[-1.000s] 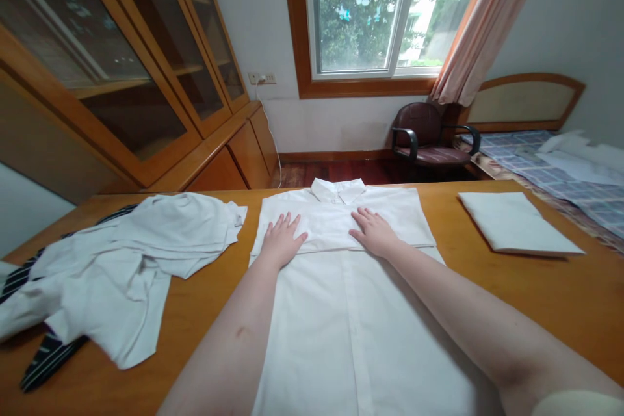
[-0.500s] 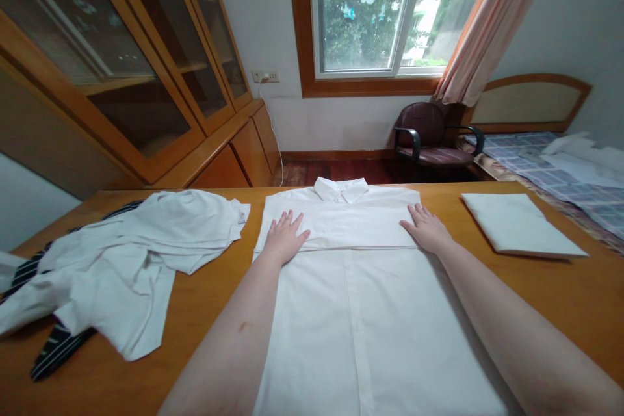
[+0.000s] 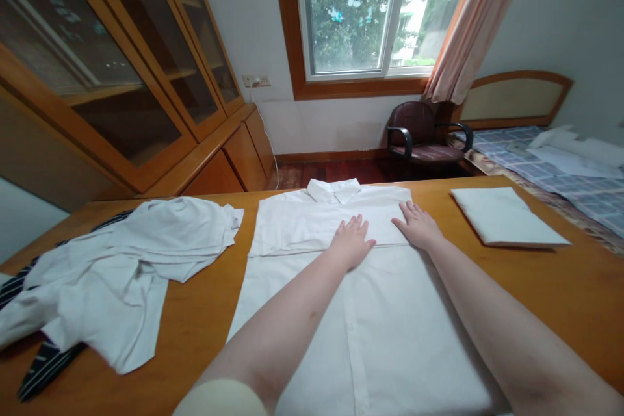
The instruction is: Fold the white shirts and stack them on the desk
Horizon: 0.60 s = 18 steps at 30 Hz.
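A white collared shirt (image 3: 365, 312) lies flat on the wooden table (image 3: 575, 286), collar at the far edge and sleeves folded across the chest. My left hand (image 3: 351, 242) rests flat on the folded sleeve near the shirt's middle, fingers stretched out. My right hand (image 3: 416, 225) lies flat on the same fold just to the right, near the shirt's right side, fingers spread. Neither hand holds anything.
A crumpled heap of white shirts (image 3: 121, 266) over a dark striped garment (image 3: 43, 357) covers the table's left part. A folded white shirt (image 3: 504, 216) sits at the far right. Beyond the table stand a cabinet (image 3: 121, 78), a dark chair (image 3: 422, 136) and a bed (image 3: 560, 162).
My left hand slid from the shirt's left side to its middle. My right hand first moved from the middle out to the right side and stays there.
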Each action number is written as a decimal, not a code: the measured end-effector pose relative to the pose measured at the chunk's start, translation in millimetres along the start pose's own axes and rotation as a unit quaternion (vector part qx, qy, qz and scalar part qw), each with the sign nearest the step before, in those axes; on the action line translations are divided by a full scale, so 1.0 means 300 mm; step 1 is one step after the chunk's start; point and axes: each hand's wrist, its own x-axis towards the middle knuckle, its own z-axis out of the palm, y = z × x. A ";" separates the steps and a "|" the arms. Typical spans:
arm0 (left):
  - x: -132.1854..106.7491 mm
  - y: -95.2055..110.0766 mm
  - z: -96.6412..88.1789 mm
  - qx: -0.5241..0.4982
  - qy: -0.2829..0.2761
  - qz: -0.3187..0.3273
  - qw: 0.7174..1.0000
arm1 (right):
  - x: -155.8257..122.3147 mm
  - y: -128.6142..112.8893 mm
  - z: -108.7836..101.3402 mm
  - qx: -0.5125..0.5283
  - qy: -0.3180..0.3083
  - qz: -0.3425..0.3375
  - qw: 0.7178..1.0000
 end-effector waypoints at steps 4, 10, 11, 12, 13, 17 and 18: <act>-0.022 -0.021 0.044 0.003 0.015 0.009 1.000 | -0.001 0.004 0.001 0.002 0.002 -0.006 1.000; -0.170 -0.223 -0.014 0.012 0.002 -0.080 0.997 | -0.001 0.009 0.000 0.001 0.004 -0.011 1.000; -0.199 -0.263 -0.024 0.021 0.004 -0.103 0.994 | -0.001 0.008 -0.002 0.002 0.003 -0.011 1.000; -0.227 -0.300 -0.031 0.030 0.004 -0.125 0.992 | -0.002 0.008 -0.003 0.002 0.003 -0.012 1.000; -0.255 -0.335 -0.035 0.039 0.006 -0.143 0.989 | -0.003 0.007 -0.003 0.002 0.002 -0.012 1.000; -0.347 -0.439 -0.046 0.052 0.019 -0.185 0.981 | -0.002 0.006 0.001 0.001 0.002 -0.013 1.000; -0.363 -0.457 -0.050 0.047 0.017 -0.192 0.980 | -0.001 0.006 0.002 0.001 0.003 -0.012 1.000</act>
